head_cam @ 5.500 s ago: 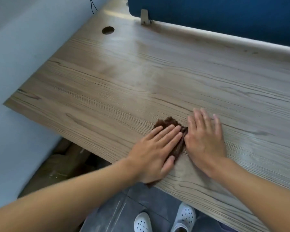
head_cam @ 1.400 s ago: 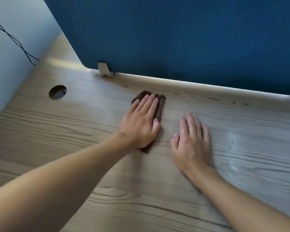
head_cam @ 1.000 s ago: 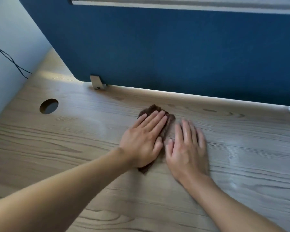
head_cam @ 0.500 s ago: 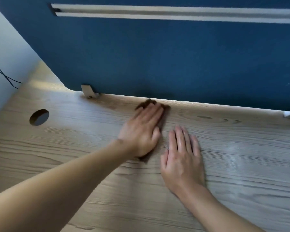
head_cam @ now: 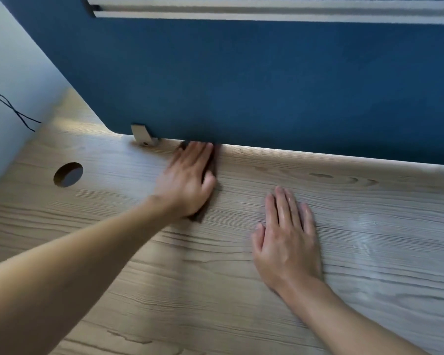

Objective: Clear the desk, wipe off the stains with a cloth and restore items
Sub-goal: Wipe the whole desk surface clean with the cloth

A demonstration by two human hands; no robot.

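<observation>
A dark brown cloth [head_cam: 213, 165] lies on the wooden desk [head_cam: 215, 290], almost wholly covered by my left hand [head_cam: 187, 180]. That hand presses it flat with straight fingers, the fingertips right at the foot of the blue divider panel [head_cam: 267, 80]. Only a strip of cloth shows beside the fingers and a corner under the wrist. To the right, my right hand [head_cam: 287, 239] rests flat on the bare desk, palm down, apart from the cloth. A damp sheen shows on the wood to the right of it.
The blue panel walls off the desk's far edge, held by a metal bracket [head_cam: 142, 135] near the cloth. A round cable hole [head_cam: 68, 174] is at the left. A black cable [head_cam: 13, 111] hangs on the pale wall at the left.
My left hand has slid the cloth away from me and leftward, up to the foot of the panel. My right hand has stayed flat on the desk, now farther from the cloth.
</observation>
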